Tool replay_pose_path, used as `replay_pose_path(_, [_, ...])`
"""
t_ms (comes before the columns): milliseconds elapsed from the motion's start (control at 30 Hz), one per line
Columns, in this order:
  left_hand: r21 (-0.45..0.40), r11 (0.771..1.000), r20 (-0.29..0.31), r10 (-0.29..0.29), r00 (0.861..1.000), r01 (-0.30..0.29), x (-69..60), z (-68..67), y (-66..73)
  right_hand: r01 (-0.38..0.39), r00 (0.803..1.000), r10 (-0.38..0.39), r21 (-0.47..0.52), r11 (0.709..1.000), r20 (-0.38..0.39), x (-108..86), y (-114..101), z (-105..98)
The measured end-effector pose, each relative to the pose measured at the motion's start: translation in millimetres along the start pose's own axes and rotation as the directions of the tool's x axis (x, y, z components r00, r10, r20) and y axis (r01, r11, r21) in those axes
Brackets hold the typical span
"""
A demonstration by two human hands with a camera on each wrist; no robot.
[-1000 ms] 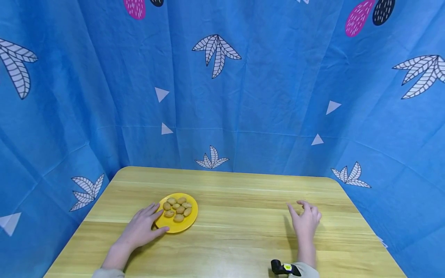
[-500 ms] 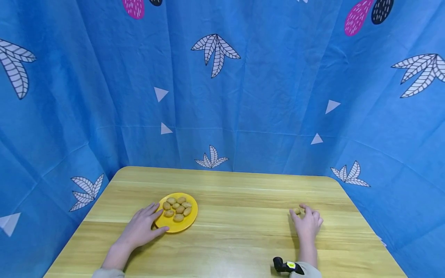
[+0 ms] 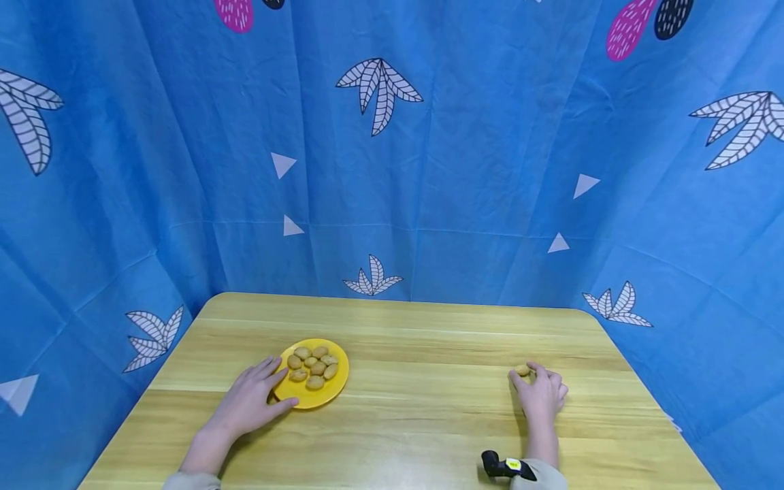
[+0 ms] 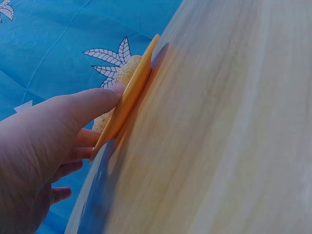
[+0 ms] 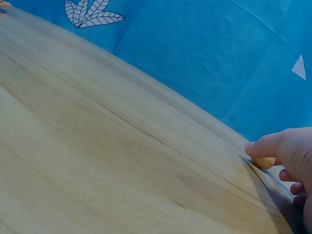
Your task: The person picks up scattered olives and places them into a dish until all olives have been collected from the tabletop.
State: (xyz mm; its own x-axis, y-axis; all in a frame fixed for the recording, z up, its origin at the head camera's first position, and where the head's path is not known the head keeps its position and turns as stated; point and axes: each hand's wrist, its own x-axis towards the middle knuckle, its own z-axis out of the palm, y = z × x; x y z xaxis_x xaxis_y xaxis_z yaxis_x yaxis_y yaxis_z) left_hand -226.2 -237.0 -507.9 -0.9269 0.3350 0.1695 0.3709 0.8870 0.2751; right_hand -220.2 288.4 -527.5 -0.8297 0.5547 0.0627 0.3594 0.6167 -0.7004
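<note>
Tan, oval, rough-skinned nuts [image 3: 318,368], looking like walnuts in the shell, lie grouped on a yellow plate [image 3: 335,392] at the left of the table. My left hand [image 3: 248,400] rests at the plate's left edge, fingers spread and fairly straight. In the left wrist view its thumb [image 4: 100,99] touches the plate rim. Far to the right, my right hand [image 3: 540,395] pinches a single walnut [image 3: 522,370] between thumb and index finger, low over the wood. The right wrist view shows this walnut [image 5: 263,162] just past the thumb tip; the other fingers curl behind.
Pale wood table [image 3: 416,401] extends between the hands, with rounded far corners. A blue curtain [image 3: 478,170] with leaf prints hangs behind and at both sides. A black strap device [image 3: 507,465] sits on the right wrist.
My right hand has come down a little, its thumb and index finger closing on a walnut that was not visible a second ago. The left hand and plate stay in place.
</note>
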Motion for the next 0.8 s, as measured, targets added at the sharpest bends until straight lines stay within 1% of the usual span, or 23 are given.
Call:
replay_pose_path(300, [-0.003,1.000,0.005,0.002,1.000,-0.002,-0.2,-2.4,0.8,-0.024,0.999,0.023,-0.023,0.999,-0.035,1.3,1.7,4.7])
replay_pose_path(633, [-0.004,1.000,0.001,-0.005,1.000,0.005,0.4,-0.2,-0.1,0.012,0.997,-0.013,-0.016,1.000,-0.073,0.9,0.2,4.9])
replay_pose_path(800, [-0.006,1.000,-0.003,0.002,1.000,-0.002,0.0,-0.8,1.7,0.012,0.997,-0.014,-0.030,0.999,-0.072,0.4,1.7,4.2])
